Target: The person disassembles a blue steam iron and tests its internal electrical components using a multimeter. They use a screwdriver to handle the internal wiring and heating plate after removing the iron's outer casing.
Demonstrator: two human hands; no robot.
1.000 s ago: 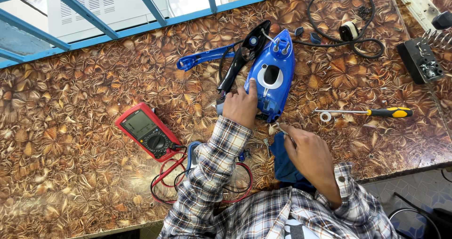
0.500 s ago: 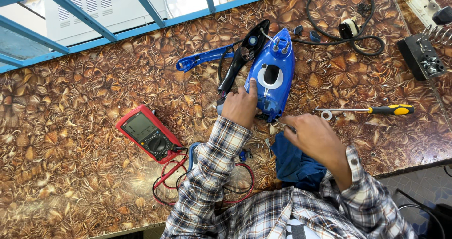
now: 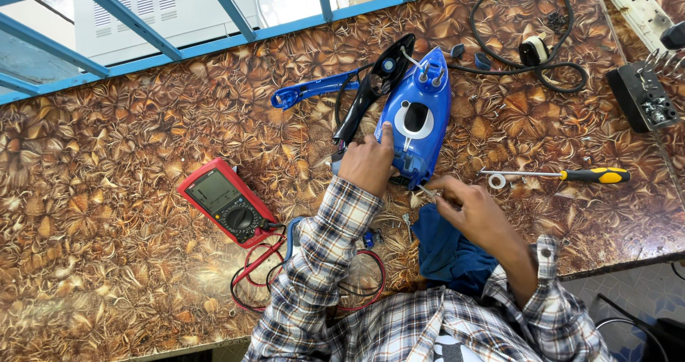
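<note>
- Brown patterned table point(image 3: 107, 262), blue window frame behind.
- Blue iron point(image 3: 417, 130) lies mid-table, opened.
- Left hand point(image 3: 367, 164) presses its rear, fingers together.
- Right hand point(image 3: 474, 208) pinches a thin tool point(image 3: 426, 189) there.
- Red meter point(image 3: 227, 201) left; screwdriver point(image 3: 564, 174) right.

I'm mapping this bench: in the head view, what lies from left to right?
Red multimeter → left hand → blue iron body → right hand → yellow-handled screwdriver → black block with clips.

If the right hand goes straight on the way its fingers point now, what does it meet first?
Most likely the rear end of the blue iron: the right hand points up-left at it, with a thin tool almost touching there.
</note>
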